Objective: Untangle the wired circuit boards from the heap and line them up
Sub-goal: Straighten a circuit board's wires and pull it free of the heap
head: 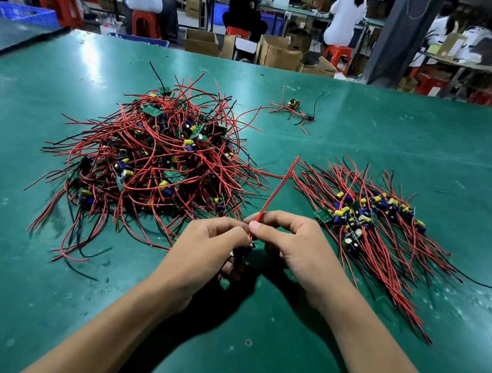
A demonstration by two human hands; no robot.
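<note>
table: heap left | row right, apart from heap | small cluster behind both, far centre-right | left hand and right hand touching at front centre, between heap and row, both pinching wires that rise away from them | boxes behind table's far edge
</note>
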